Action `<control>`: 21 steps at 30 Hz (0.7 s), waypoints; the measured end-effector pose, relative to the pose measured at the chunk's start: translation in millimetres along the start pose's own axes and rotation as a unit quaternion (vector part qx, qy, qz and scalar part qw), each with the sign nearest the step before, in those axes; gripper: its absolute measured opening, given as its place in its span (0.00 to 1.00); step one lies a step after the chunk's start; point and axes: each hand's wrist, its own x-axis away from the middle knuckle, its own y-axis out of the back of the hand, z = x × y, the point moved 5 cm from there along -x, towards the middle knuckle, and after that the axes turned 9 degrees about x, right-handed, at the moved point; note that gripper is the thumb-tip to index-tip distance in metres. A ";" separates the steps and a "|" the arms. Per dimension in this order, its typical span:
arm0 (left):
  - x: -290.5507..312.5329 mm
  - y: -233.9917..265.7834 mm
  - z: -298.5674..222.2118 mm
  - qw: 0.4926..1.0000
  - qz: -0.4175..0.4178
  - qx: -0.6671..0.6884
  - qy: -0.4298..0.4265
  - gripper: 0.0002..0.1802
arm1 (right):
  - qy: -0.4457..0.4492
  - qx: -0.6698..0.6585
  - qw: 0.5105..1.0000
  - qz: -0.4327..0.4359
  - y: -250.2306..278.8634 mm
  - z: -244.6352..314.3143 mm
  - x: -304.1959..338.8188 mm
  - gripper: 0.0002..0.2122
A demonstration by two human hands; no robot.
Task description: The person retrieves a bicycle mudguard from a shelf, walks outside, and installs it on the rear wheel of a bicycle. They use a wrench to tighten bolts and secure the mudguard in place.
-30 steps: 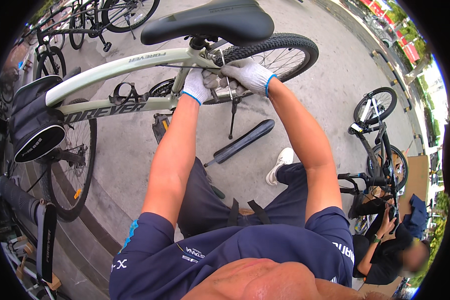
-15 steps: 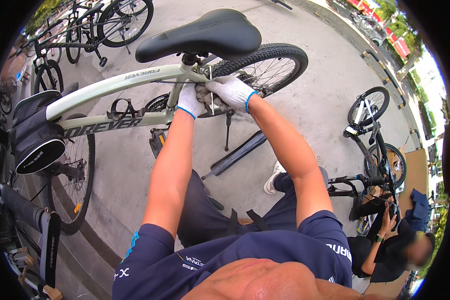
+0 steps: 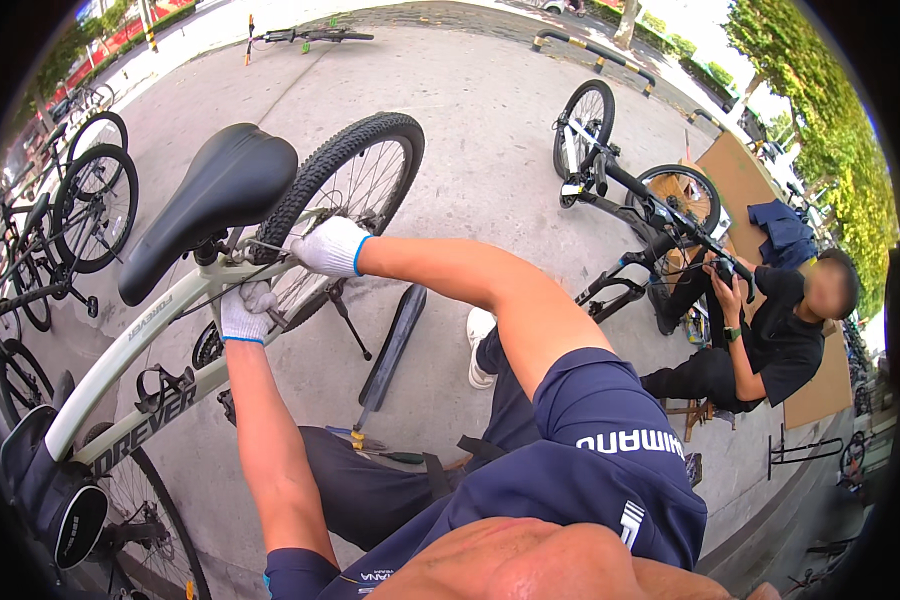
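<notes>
Outdoors, bright daylight. Pale concrete pavement (image 3: 470,150) underfoot. Black-and-yellow rail (image 3: 592,47) at one o'clock. Leafy trees (image 3: 815,85) at two, sunlit yellow-green; brown cardboard sheet (image 3: 735,168) nearer in, same bearing. Low stool (image 3: 705,408), four o'clock. Parked bicycles (image 3: 95,210) bunched at ten; another bicycle (image 3: 315,36) lying flat, eleven o'clock.

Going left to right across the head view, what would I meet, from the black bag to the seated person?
Black bag, left gloved hand, right gloved hand, long dark mudguard, white shoe, seated person.

The frame (image 3: 110,364) is pale green, the saddle (image 3: 213,205) black.
</notes>
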 end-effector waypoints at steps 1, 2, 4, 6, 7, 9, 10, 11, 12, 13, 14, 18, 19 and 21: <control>0.1 -0.4 -1.6 1.000 0.000 -0.005 0.000 0.17 | 0.011 0.004 0.999 -0.041 -1.9 -5.6 -3.4 0.10; 1.0 -0.3 -1.1 1.000 0.001 0.017 -0.007 0.17 | 0.032 -0.010 0.997 -0.067 -5.3 -6.9 -5.0 0.11; 0.8 -2.9 -0.6 1.000 0.014 0.006 -0.021 0.17 | 0.010 -0.045 0.997 -0.055 -16.2 -9.6 -6.9 0.14; 2.4 -2.0 -0.2 0.999 -0.013 0.000 -0.045 0.17 | -0.034 -0.081 0.995 -0.037 -23.8 -7.9 -8.0 0.14; 3.4 -5.3 2.4 0.999 0.005 -0.005 -0.038 0.16 | -0.046 -0.111 0.992 -0.035 -25.3 -5.7 -8.4 0.14; 5.7 -7.8 3.8 0.999 -0.015 -0.004 -0.041 0.15 | -0.047 -0.207 0.976 -0.045 -23.9 -2.4 -9.1 0.13; 6.7 -8.8 4.1 0.998 -0.031 0.002 -0.055 0.15 | -0.033 -0.220 0.973 -0.055 -20.6 -0.4 -10.3 0.13; 7.9 -9.4 5.6 0.998 -0.050 0.000 -0.050 0.15 | -0.031 -0.233 0.971 -0.054 -18.0 -0.1 -12.4 0.12; 8.8 -11.5 6.3 0.998 -0.044 -0.004 -0.054 0.15 | -0.024 -0.232 0.971 -0.060 -14.3 0.4 -14.4 0.13; 8.7 -11.6 6.2 0.996 -0.057 0.000 -0.063 0.15 | -0.027 -0.229 0.972 -0.047 -12.3 -0.6 -16.8 0.13; 8.7 -13.1 7.4 0.997 -0.043 -0.006 -0.059 0.15 | -0.039 -0.228 0.973 -0.014 -12.5 -2.2 -17.9 0.13; 5.7 -6.4 7.3 0.997 -0.062 0.023 -0.050 0.17 | -0.081 -0.220 0.970 -0.058 6.9 -8.8 -11.8 0.14; 5.4 -5.0 6.7 0.997 -0.064 0.031 -0.039 0.19 | -0.080 -0.245 0.965 -0.043 10.9 -7.4 -8.8 0.14; 5.5 -4.6 5.2 0.998 -0.058 0.000 -0.040 0.22 | -0.076 -0.380 0.920 0.059 11.7 0.2 -1.8 0.15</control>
